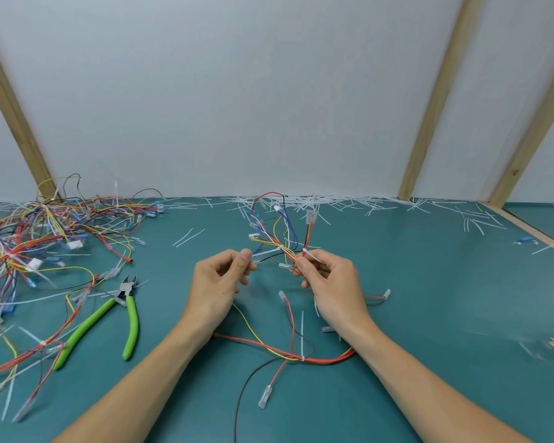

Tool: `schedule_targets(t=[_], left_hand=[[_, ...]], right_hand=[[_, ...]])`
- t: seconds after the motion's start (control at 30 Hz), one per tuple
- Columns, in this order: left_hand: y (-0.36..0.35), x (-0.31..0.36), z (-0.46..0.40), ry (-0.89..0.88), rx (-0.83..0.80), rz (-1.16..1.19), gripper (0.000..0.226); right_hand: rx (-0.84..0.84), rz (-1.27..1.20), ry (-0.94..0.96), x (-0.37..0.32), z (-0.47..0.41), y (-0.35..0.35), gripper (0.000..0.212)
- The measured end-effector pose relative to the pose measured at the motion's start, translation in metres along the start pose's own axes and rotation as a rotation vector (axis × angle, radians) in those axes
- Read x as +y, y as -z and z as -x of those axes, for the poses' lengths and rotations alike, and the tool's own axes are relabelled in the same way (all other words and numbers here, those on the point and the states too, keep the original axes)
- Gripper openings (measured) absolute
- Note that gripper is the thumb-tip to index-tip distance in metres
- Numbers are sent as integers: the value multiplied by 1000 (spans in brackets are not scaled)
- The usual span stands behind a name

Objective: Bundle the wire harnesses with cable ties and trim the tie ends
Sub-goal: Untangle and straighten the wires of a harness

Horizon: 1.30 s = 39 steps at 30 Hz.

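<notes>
A wire harness (280, 233) of red, yellow, blue and black wires stands up from my right hand (328, 284), which grips it just below a white cable tie (311, 254) wrapped round the bundle. My left hand (219, 281) pinches the free end of a white tie strap (266, 252) between thumb and forefinger, level with the bundle. The harness's lower wires (301, 356) loop on the green mat in front of me, held by another white tie with its long tail sticking up. Green-handled cutters (122, 310) lie on the mat to the left of my left hand.
A tangled heap of other harnesses (39, 244) fills the left side of the green mat (429, 298). Cut white tie ends (317, 203) litter the back edge by the white wall. Wooden battens (435, 100) lean against the wall on both sides.
</notes>
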<state>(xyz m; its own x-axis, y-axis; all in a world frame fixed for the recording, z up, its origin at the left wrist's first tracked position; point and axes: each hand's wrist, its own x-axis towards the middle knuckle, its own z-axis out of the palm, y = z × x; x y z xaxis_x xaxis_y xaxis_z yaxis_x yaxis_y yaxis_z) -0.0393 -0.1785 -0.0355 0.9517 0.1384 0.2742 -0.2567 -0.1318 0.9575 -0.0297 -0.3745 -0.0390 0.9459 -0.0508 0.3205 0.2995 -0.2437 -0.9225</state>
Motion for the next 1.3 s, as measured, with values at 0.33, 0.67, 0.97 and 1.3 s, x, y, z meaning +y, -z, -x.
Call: schedule_targets(t=[0.33, 0.67, 0.97, 1.3], left_hand=[[-3, 9, 7, -178, 171, -250, 32], [-19, 15, 21, -371, -80, -418, 11], [-25, 5, 22, -231, -228, -344, 31], [-21, -1, 13, -124, -211, -187, 30]], right_hand=[[-5, 92, 52, 0, 2, -1, 19], [-33, 160, 93, 2, 3, -4, 16], [-51, 321, 173, 2, 7, -5, 10], [-43, 396, 246, -14, 20, -11, 35]])
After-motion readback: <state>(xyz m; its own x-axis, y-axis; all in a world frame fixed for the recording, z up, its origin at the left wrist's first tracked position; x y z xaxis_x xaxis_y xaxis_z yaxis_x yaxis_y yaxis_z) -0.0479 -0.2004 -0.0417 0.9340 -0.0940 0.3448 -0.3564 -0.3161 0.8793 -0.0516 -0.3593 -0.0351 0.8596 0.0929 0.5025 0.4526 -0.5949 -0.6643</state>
